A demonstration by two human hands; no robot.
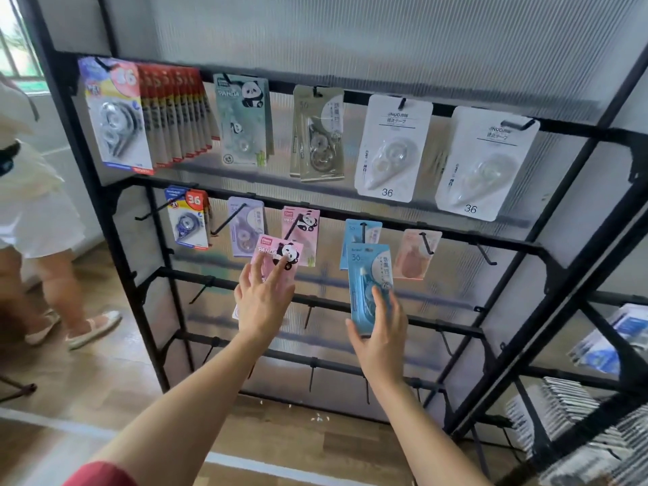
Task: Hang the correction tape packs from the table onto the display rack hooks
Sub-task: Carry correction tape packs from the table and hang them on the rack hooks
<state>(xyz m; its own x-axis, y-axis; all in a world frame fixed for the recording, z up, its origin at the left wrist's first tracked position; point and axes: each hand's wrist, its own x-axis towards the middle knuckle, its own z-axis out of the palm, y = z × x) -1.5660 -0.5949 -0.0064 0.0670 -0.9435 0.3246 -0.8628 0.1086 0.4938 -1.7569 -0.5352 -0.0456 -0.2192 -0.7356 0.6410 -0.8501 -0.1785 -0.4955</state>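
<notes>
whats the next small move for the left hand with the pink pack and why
Probably raise the pink pack in the left hand up and rightward onto the hook carrying the matching hung pack: it sits just below-left of that hook, not yet threaded.

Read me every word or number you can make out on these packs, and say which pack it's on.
"36": top-left pack, left white pack, right white pack, blue pack in right hand.
"PANDA": green pack; pink pack in left hand.
Smaller print: too blurred.
</notes>
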